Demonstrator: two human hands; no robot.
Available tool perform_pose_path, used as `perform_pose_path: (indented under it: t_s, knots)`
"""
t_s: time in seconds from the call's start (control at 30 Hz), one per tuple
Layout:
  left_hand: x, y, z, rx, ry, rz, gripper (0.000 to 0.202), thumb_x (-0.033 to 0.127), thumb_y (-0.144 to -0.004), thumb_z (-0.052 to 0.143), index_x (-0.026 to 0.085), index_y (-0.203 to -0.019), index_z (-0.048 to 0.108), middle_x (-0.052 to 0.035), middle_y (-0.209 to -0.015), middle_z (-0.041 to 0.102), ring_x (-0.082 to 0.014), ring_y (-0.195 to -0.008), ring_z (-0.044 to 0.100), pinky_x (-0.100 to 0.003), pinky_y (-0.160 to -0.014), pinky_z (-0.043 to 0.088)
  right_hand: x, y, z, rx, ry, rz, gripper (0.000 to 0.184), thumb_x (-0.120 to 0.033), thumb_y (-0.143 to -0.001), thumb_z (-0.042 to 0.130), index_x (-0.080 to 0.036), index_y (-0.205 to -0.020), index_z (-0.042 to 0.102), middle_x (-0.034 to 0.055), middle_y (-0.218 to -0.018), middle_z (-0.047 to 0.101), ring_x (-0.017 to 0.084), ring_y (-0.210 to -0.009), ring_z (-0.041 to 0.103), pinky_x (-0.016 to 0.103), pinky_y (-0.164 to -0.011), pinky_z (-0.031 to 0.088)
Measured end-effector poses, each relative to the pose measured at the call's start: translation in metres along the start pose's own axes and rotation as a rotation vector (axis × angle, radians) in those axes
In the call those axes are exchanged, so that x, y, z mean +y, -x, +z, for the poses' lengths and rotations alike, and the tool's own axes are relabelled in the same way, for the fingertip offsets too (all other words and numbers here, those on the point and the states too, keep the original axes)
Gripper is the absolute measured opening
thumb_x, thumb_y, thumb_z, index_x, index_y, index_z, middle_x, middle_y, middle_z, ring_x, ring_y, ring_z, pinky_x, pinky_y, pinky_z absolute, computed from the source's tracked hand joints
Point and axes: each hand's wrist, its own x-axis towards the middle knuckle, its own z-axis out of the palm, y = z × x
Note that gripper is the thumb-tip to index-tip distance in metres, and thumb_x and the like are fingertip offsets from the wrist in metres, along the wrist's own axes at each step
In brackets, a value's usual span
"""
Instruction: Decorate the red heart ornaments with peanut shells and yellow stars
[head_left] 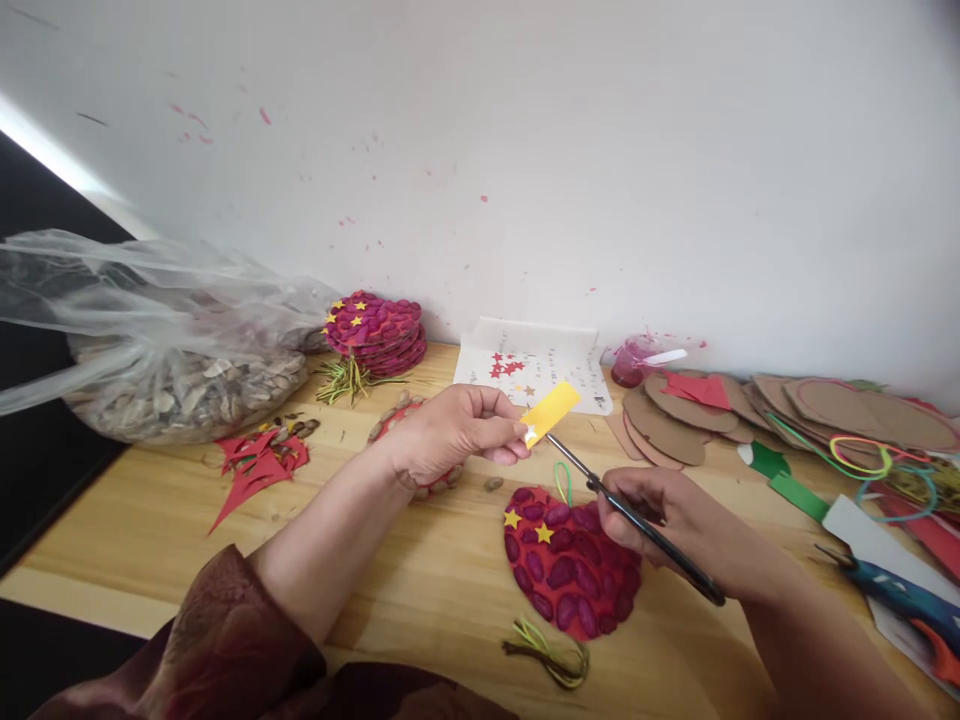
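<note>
Between its thumb and fingers, my left hand [469,425] pinches a yellow paper strip [555,408] with a small white star at its lower end. My right hand [667,510] grips black-handled scissors [574,458], whose tips are close beside the strip's lower edge. Below the scissors lies a red heart-like ornament [574,570] covered in purple seed-like pieces, with two yellow stars and a green cord loop on top. A green and brown tassel [551,652] rests just under it. Behind my left wrist, a round seed-rimmed piece [435,485] is partly hidden.
A clear plastic bag [187,385] of dried shells or seeds stands at left, near red paper scraps [262,465]. Behind are stacked purple ornaments [375,325], a printed sheet [480,350] with red stars, and a pink cup [630,362]. Cardboard cutouts [664,430] and a blue tool [900,590] lie right.
</note>
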Motion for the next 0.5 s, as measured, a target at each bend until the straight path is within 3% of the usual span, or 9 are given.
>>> perform_pose_path:
  t_s: [0.3,0.5]
  knots:
    - [0.000,-0.002,-0.001,0.000,-0.055,-0.035,0.016,0.022,-0.071,0.083,0.014,-0.071,0.070,-0.0026,-0.070,0.072,-0.0056,-0.057,0.062,-0.016,-0.058,0.049,-0.008,-0.003,-0.012,-0.056,0.098,0.064,0.042,-0.046,-0.082,0.074,-0.023,-0.068,0.042,-0.0075,-0.066,0.031,0.012,-0.062,0.029,0.028,-0.056,0.024]
    - [-0.003,-0.003,-0.001,-0.018,-0.033,-0.034,0.014,0.020,-0.072,0.082,0.013,-0.070,0.069,-0.0027,-0.071,0.073,-0.0067,-0.061,0.065,-0.017,-0.063,0.052,-0.011,-0.010,-0.020,-0.105,0.193,0.068,0.040,-0.045,-0.081,0.075,-0.022,-0.067,0.046,-0.0072,-0.065,0.035,0.012,-0.061,0.032,0.029,-0.056,0.024]
